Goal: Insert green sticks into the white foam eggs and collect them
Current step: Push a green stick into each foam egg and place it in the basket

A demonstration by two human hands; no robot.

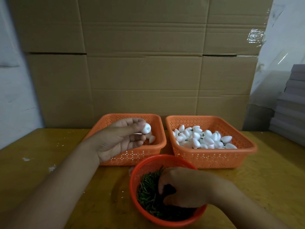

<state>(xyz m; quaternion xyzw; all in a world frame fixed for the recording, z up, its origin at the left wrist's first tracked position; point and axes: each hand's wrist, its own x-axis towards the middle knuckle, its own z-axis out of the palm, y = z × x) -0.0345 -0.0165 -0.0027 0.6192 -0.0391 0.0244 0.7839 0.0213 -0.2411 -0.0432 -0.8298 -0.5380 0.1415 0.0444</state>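
Cardboard sheets (142, 63) behind yellow wooden table (49, 162); dim light.

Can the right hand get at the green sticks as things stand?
Probably yes: the right hand is already down in the open round basket, fingers curled among the green sticks, with nothing covering them.

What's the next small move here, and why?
Probably the right hand pinches one green stick and lifts it out of the round red basket. It is already down among the sticks, while the left hand holds a foam egg, with no stick visible in it, above the left orange basket.
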